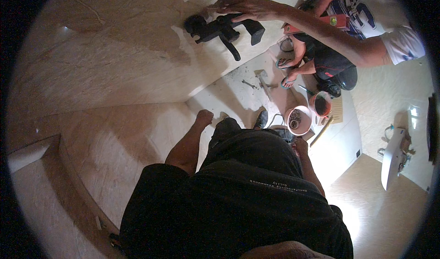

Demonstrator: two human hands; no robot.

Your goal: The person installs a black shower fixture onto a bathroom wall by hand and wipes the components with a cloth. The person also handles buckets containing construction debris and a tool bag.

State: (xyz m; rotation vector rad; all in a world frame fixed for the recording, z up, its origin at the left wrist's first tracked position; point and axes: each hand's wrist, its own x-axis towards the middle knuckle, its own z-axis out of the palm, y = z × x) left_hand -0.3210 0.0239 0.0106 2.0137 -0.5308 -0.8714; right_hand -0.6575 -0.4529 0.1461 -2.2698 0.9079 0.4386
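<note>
My left hand (205, 118) hangs at my left side near the tiled wall, its fingers curled into a fist with nothing visible in it. Beside my right thigh, my right hand (300, 145) is closed, partly hidden, with a small reddish bit showing; what it holds I cannot make out. It is close to a pale bucket (307, 129) containing loose items. Ahead of me, a co-worker's hand (252, 7) reaches onto a black fixture (224, 30) with a curved lever, against the wall. A red spirit level (338, 22) lies across the co-worker's lap area.
A second bucket (321, 106) with dark contents stands beyond the pale one, near a yellow strip (322, 131). A long-handled metal tool (264, 82) lies on the floor. At the right, a white basin (392, 160) juts out. A ledge (34, 153) runs along the left.
</note>
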